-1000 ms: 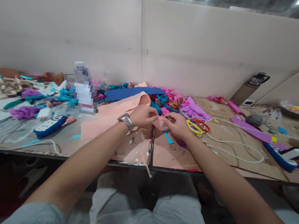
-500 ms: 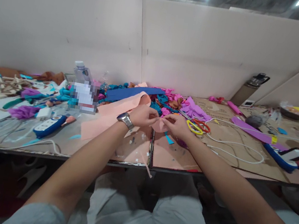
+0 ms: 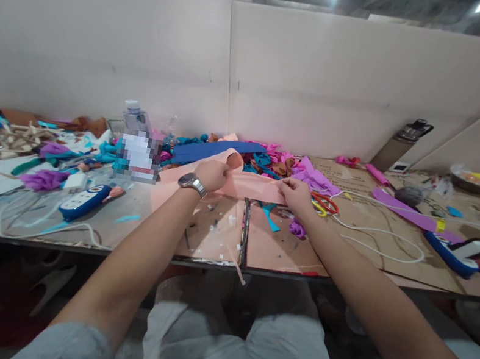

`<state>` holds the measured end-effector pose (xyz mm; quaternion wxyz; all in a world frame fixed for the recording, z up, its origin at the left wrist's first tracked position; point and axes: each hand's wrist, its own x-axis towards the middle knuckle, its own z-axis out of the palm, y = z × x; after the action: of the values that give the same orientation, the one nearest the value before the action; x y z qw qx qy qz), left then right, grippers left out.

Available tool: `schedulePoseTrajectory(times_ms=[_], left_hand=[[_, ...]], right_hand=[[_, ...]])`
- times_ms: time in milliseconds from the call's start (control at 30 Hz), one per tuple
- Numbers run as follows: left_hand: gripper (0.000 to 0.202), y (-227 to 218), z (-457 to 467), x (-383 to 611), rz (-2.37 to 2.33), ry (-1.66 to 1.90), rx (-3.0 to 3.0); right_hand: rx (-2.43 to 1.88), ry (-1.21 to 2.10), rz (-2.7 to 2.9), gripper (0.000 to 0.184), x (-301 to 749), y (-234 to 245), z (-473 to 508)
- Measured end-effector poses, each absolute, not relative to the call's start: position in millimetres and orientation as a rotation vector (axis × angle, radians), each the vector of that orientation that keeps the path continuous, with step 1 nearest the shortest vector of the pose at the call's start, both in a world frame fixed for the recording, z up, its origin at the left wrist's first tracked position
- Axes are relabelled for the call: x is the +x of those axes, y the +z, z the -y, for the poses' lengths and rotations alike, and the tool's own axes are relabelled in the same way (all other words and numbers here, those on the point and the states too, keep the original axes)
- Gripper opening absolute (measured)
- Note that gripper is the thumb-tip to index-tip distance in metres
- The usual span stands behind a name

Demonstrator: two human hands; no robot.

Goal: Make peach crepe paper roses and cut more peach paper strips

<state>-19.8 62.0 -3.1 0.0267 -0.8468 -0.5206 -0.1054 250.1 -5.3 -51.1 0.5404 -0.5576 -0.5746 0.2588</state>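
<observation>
A peach crepe paper strip [image 3: 254,188] is stretched level between my hands, just above the tabletop. My left hand [image 3: 213,176], with a metal watch on the wrist, is closed on its left end. The thumb and fingers of my right hand [image 3: 293,194] pinch its right end. Behind my left hand, a larger peach sheet [image 3: 235,159] curls up at its end. A flat blue piece [image 3: 217,151] lies beyond it on a heap of coloured scraps. Scissors with yellow and orange handles [image 3: 328,204] rest right beside my right hand, partly hidden.
Blue power strips lie at left [image 3: 83,203] and right [image 3: 452,254], with white cables around them. A clear bottle [image 3: 134,117] and a dark flask [image 3: 401,145] stand near the white partition [image 3: 152,46]. Purple scraps [image 3: 315,175] lie on cardboard [image 3: 378,241].
My hands were together, pinching a small bunched part of the peach paper. They have moved apart, my left hand leftward and my right slightly rightward, and the strip now spans between them.
</observation>
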Motion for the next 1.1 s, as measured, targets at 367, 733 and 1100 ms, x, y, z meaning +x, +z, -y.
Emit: schedulePoseTrajectory(times_ms=[367,733,1100], left_hand=[[0.024,-4,-61,-28,1.689,-0.67,-2.476],[0.033,-17,-20,32,1.035,-0.844,-3.178],[0.033,-18,-18,28,1.154,-0.937,-3.274]], right_hand=[[-1.294,0.638,1.522,0.024,239,-55,13],[-1.165,0.667,1.714,0.029,233,-55,20],[-1.149,0.596,1.754,0.026,234,-56,21]])
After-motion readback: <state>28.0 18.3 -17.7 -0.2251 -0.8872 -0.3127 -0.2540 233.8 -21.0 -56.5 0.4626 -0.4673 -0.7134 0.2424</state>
